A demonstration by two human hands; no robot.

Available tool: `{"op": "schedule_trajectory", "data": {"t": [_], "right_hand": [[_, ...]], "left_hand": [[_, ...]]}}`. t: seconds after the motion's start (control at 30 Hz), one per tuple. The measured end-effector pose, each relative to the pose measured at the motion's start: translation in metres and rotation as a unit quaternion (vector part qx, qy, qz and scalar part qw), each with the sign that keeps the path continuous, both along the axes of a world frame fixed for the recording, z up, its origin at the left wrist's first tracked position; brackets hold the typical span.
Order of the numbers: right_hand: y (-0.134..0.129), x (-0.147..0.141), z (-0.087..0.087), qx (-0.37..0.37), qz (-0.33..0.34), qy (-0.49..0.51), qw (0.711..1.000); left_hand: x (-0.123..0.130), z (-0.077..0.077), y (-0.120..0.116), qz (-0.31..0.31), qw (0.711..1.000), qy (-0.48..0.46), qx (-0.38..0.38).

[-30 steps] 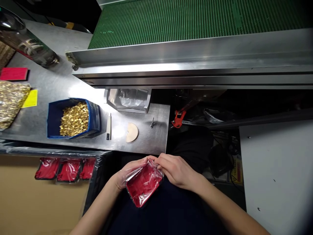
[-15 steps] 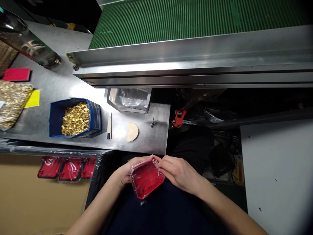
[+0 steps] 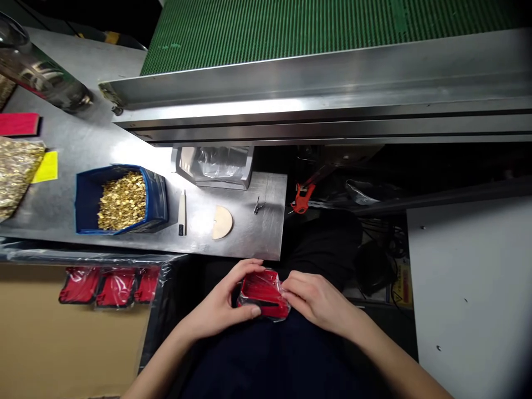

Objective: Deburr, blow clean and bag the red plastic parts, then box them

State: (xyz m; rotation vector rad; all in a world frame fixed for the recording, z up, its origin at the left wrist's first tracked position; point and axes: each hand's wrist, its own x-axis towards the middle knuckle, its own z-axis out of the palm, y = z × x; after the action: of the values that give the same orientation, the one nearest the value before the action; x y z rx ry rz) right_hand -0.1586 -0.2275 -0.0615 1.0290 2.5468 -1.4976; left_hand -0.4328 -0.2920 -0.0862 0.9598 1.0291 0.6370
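A red plastic part in a clear plastic bag (image 3: 264, 288) is held between both hands, close to my body. My left hand (image 3: 226, 299) grips its left side, with the thumb along the near edge and the fingers round the far edge. At the right end, the fingers of my right hand (image 3: 311, 296) pinch the clear film. The undersides of the part and the tips of some fingers are hidden. Similar bagged red parts (image 3: 115, 288) lie in a row in the lined box (image 3: 78, 349) at the left.
On the metal table (image 3: 199, 244) stand a blue bin (image 3: 162, 202) of small brass pieces (image 3: 123, 202) and a grey bin (image 3: 226, 183) with clear bags. A white-handled tool (image 3: 182, 213) and a wooden half-disc (image 3: 223, 223) lie nearby. A green conveyor belt (image 3: 291, 33) runs behind.
The bagged red part has turned and moved slightly right. My left hand has shifted from behind it to gripping its left side, and the camera view has moved slightly.
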Motion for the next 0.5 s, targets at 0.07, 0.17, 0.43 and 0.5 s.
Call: {"op": "schedule_trajectory", "data": {"t": [0.07,0.17,0.43,0.5], "right_hand": [[0.003,-0.003,0.003,0.003,0.009,0.013,1.0],[0.009,-0.008,0.011,0.008,0.029,0.037,0.999],[0.02,-0.026,0.039,-0.048,-0.029,0.122,0.991],[0.02,-0.03,0.042,-0.093,-0.099,0.151,0.979]], "left_hand": [[0.009,-0.003,0.004,0.035,0.999,0.004,-0.02],[0.016,-0.008,0.015,0.081,0.991,-0.038,-0.1],[0.031,-0.011,0.032,0.094,0.966,-0.079,-0.227],[0.037,-0.012,0.032,0.101,0.971,-0.079,-0.202]]}}
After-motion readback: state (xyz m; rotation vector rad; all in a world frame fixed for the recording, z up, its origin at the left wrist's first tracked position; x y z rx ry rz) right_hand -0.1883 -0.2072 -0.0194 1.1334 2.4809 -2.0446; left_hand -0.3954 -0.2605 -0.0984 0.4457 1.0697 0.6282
